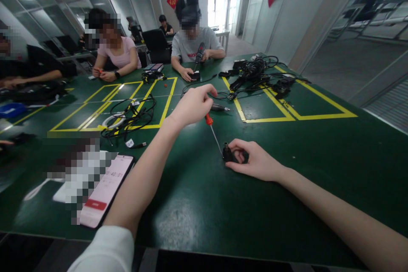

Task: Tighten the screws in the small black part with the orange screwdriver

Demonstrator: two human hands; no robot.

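Note:
My left hand point(196, 104) is closed around the handle of a screwdriver point(209, 120), whose orange-red end shows below the fingers. Its thin metal shaft slants down to the right, and the tip meets a small black part point(227, 153) with a short round stub on top. My right hand point(250, 159) grips that black part between thumb and fingers, low over the green table point(191, 187). The fingers cover some of the part, so its exact kind cannot be made out. Just beyond my left hand lies a dark pointed tool point(219, 107).
A phone point(106, 191) lies at the left front. Loose black cables point(140, 110) rest on the left, and a heap of black cables point(255, 72) at the back right. Yellow tape point(270, 120) marks the table. Across it, a person point(194, 44) holds a power drill point(199, 53); others sit left.

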